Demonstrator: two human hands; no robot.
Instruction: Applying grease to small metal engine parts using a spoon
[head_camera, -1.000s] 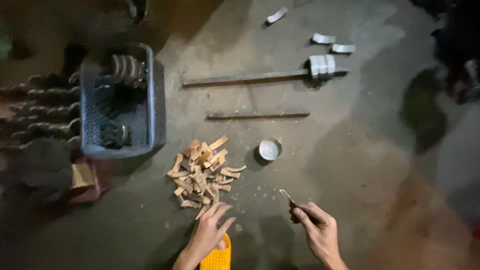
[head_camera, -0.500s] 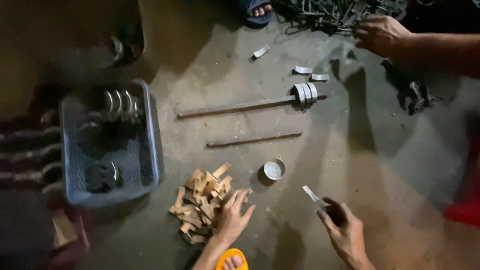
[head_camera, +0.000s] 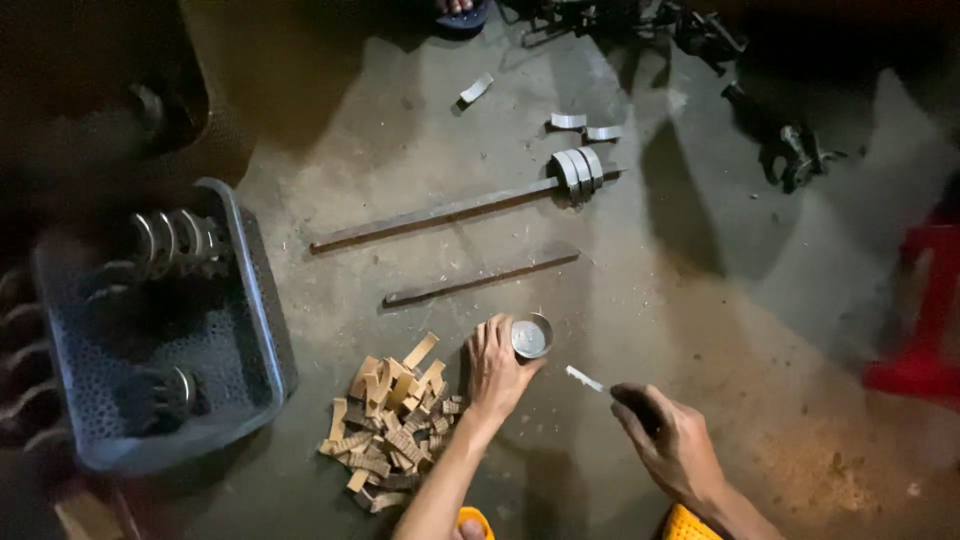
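- The right hand (head_camera: 672, 442), nearest the camera, is closed in a fist around the dark handle of a small brush (head_camera: 600, 384), whose pale flat tip points towards the tin; nothing shows on the tip that I can make out.
- The left hand (head_camera: 494, 368) rests on the concrete floor (head_camera: 700, 300) with its fingers curled loosely round the side of a small round metal tin (head_camera: 531, 336), thumb against the rim; the tin stands upright and uncovered, its pale inside showing. Whether the grip is firm or just steadying, I cannot tell.
- Just left of that hand lies a loose pile of tan friction-lining strips (head_camera: 392, 425), all lying bare and unsorted. As a judgement, none looks coated or fitted yet, so the work with tin and brush seems to be at its start, with the whole pile left.
- Further left stands a blue plastic basket (head_camera: 255, 300) with curved metal shoes (head_camera: 172, 240) stacked inside, and more dark ones beside it, blurred.
- Beyond the tin lie a short flat metal bar (head_camera: 480, 278) and, past it, a longer rod (head_camera: 430, 213) with a few curved shoes (head_camera: 577, 172) threaded on its far end.
- Two loose curved pieces (head_camera: 585, 126) lie just past the rod's end, another (head_camera: 476, 88) well apart to the left.
- Farthest off, a dark heap of metal parts (head_camera: 640, 20) and a sandalled foot (head_camera: 460, 12); a red stool (head_camera: 925, 320) stands at the right.
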